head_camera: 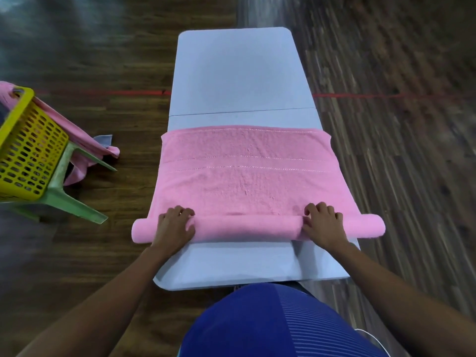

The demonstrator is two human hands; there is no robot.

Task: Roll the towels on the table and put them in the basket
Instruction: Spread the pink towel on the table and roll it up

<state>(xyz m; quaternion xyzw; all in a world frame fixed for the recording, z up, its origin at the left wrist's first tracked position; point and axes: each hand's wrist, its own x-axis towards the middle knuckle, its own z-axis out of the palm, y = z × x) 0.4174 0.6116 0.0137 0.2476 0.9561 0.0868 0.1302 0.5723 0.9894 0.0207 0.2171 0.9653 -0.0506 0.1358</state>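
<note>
A pink towel (247, 181) lies spread across the light grey table (239, 73). Its near edge is wound into a thin roll that sticks out past both table sides. My left hand (175, 226) grips the roll near its left end, fingers curled over the top. My right hand (323, 224) grips the roll towards its right end in the same way. A yellow perforated basket (25, 148) stands at the far left on a green plastic stool (69, 194).
Pink cloth (77, 135) hangs over the basket's far side and down to the wooden floor. A red line (386, 95) runs across the floor behind the table. The table's far half is bare. My blue-clad body is at the table's near edge.
</note>
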